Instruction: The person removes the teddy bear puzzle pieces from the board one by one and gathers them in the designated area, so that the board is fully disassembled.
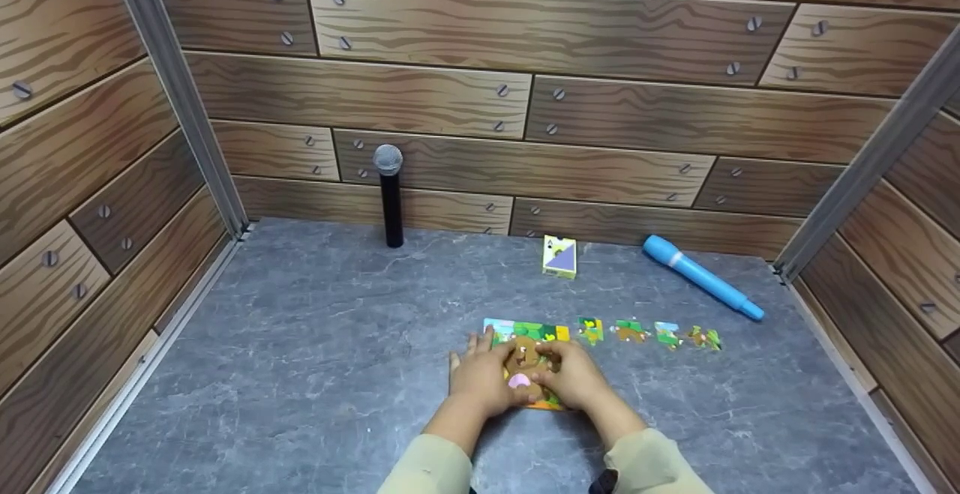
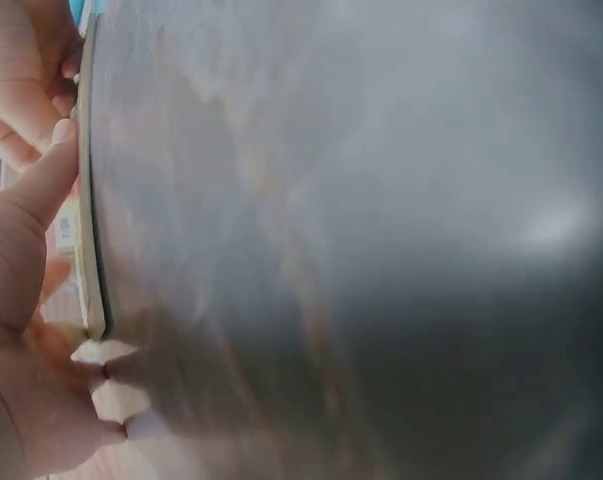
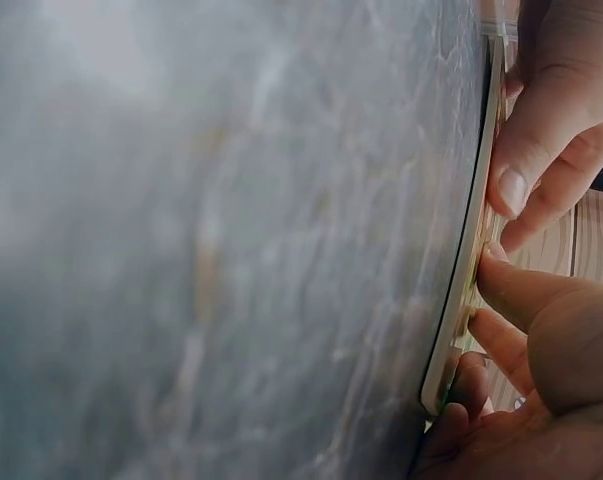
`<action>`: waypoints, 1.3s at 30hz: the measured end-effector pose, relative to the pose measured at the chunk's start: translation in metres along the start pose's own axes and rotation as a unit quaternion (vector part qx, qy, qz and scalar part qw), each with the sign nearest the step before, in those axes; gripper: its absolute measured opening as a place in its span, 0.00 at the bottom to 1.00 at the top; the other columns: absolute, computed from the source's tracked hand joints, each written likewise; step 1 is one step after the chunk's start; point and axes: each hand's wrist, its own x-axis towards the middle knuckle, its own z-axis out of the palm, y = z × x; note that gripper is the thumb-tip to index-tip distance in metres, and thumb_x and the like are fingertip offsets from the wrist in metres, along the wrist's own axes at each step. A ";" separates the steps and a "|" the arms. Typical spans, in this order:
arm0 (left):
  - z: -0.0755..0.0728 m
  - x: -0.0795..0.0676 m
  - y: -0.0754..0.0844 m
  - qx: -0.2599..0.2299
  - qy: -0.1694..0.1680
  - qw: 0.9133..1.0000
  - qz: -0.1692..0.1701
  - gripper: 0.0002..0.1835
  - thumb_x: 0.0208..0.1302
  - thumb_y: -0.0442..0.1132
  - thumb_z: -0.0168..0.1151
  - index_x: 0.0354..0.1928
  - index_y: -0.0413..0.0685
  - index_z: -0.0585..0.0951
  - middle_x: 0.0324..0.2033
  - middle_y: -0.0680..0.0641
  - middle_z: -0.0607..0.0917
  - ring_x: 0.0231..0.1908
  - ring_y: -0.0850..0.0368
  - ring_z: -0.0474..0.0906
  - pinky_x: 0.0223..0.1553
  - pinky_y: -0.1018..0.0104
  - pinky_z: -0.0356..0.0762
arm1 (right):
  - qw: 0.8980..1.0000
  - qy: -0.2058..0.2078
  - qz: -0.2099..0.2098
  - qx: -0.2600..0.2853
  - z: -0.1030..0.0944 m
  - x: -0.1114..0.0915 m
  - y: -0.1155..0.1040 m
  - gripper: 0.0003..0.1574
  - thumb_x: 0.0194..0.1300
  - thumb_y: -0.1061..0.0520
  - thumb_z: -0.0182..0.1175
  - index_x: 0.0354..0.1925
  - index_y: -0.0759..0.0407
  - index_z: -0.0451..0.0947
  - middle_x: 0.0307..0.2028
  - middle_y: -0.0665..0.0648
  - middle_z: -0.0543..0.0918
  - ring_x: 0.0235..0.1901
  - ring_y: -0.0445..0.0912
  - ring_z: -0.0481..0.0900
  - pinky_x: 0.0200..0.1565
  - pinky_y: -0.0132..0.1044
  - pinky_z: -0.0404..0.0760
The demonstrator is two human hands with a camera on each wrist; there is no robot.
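A jigsaw puzzle board [image 1: 529,329] with a brown animal picture lies on the grey table. My left hand [image 1: 480,378] rests spread over its left side, fingers fairly straight, with some fingertips [image 2: 111,432] touching the table beyond the edge. My left thumb [image 2: 56,165] presses near the front edge. Over the right half of the board, my right hand [image 1: 574,374] has its thumb and index finger bent around a small puzzle piece [image 3: 465,320], which is mostly hidden. Both thumbs come close together in the right wrist view.
Several loose puzzle pieces [image 1: 630,331] lie in a row right of the board. Behind them are a yellow card box [image 1: 559,257] and a blue stick-like tool [image 1: 701,276]. A microphone [image 1: 391,198] stands upright at the back left. Wood-patterned walls [image 1: 420,97] surround the table.
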 end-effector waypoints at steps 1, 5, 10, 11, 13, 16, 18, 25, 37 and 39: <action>-0.001 0.000 -0.001 -0.002 0.001 1.000 0.002 0.50 0.47 0.64 0.83 0.73 0.55 0.78 0.79 0.37 0.65 0.78 0.31 0.56 0.73 0.23 0.48 | 1.000 -0.001 -0.001 -0.001 0.000 0.000 0.000 0.27 0.56 0.64 0.79 0.55 0.67 0.86 0.47 0.62 0.85 0.47 0.53 0.80 0.56 0.55 0.80; -0.005 0.000 -0.006 -0.004 -0.007 1.000 0.007 0.45 0.48 0.62 0.84 0.69 0.56 0.82 0.79 0.38 0.65 0.78 0.32 0.58 0.73 0.22 0.48 | 1.000 -0.003 0.005 -0.004 0.000 0.000 -0.001 0.27 0.57 0.63 0.79 0.55 0.67 0.85 0.49 0.63 0.85 0.50 0.55 0.80 0.58 0.58 0.79; -0.009 -0.003 -0.008 -0.003 -0.026 1.000 0.010 0.45 0.53 0.63 0.80 0.72 0.56 0.79 0.81 0.40 0.63 0.79 0.35 0.55 0.74 0.23 0.45 | 1.000 -0.007 0.011 0.000 -0.002 -0.001 -0.001 0.27 0.58 0.63 0.79 0.56 0.66 0.85 0.49 0.63 0.84 0.48 0.54 0.79 0.57 0.58 0.80; -0.010 -0.004 -0.008 -0.004 -0.029 1.000 0.010 0.44 0.55 0.64 0.79 0.72 0.55 0.79 0.81 0.40 0.62 0.80 0.35 0.54 0.74 0.24 0.45 | 1.000 -0.007 0.010 0.001 -0.002 -0.001 -0.001 0.27 0.58 0.63 0.79 0.56 0.66 0.85 0.48 0.63 0.84 0.47 0.54 0.79 0.57 0.59 0.80; -0.011 -0.004 -0.007 -0.006 -0.035 0.999 0.012 0.43 0.57 0.64 0.77 0.73 0.55 0.79 0.81 0.40 0.61 0.80 0.35 0.53 0.75 0.24 0.43 | 1.000 -0.006 0.009 0.002 -0.003 -0.001 -0.001 0.27 0.58 0.63 0.79 0.56 0.66 0.85 0.48 0.63 0.84 0.47 0.54 0.79 0.57 0.59 0.80; -0.011 -0.005 -0.006 -0.017 -0.039 0.999 0.011 0.42 0.58 0.64 0.76 0.72 0.55 0.79 0.82 0.40 0.59 0.81 0.34 0.51 0.75 0.24 0.41 | 1.000 -0.005 0.010 0.005 -0.004 -0.002 -0.001 0.27 0.58 0.64 0.79 0.56 0.66 0.85 0.48 0.62 0.83 0.46 0.54 0.79 0.56 0.58 0.80; -0.010 -0.005 -0.005 -0.023 -0.037 0.999 0.007 0.42 0.57 0.63 0.77 0.72 0.55 0.80 0.82 0.39 0.59 0.81 0.33 0.50 0.75 0.24 0.40 | 1.000 -0.004 0.012 0.007 -0.004 -0.002 -0.001 0.27 0.57 0.65 0.78 0.55 0.66 0.85 0.47 0.62 0.83 0.46 0.53 0.79 0.56 0.57 0.80; -0.009 -0.006 -0.005 -0.043 -0.022 0.999 -0.007 0.43 0.52 0.62 0.81 0.70 0.54 0.82 0.81 0.37 0.60 0.80 0.31 0.49 0.75 0.23 0.39 | 1.000 -0.005 0.013 0.009 -0.001 -0.001 -0.001 0.26 0.58 0.64 0.78 0.55 0.66 0.85 0.48 0.61 0.84 0.47 0.53 0.80 0.56 0.56 0.81; -0.006 -0.006 -0.008 -0.087 -0.018 0.996 -0.016 0.43 0.51 0.58 0.83 0.70 0.53 0.81 0.82 0.39 0.59 0.81 0.34 0.46 0.76 0.27 0.32 | 1.000 0.009 -0.003 0.028 0.002 -0.001 0.002 0.26 0.56 0.67 0.78 0.53 0.69 0.84 0.46 0.61 0.85 0.44 0.51 0.80 0.51 0.51 0.82; -0.006 -0.006 -0.008 -0.088 -0.016 0.996 -0.016 0.43 0.51 0.59 0.83 0.70 0.54 0.81 0.82 0.39 0.59 0.82 0.34 0.46 0.76 0.27 0.32 | 0.999 0.011 -0.004 0.033 0.003 0.000 0.003 0.26 0.55 0.67 0.78 0.53 0.69 0.84 0.46 0.61 0.85 0.44 0.52 0.80 0.51 0.51 0.82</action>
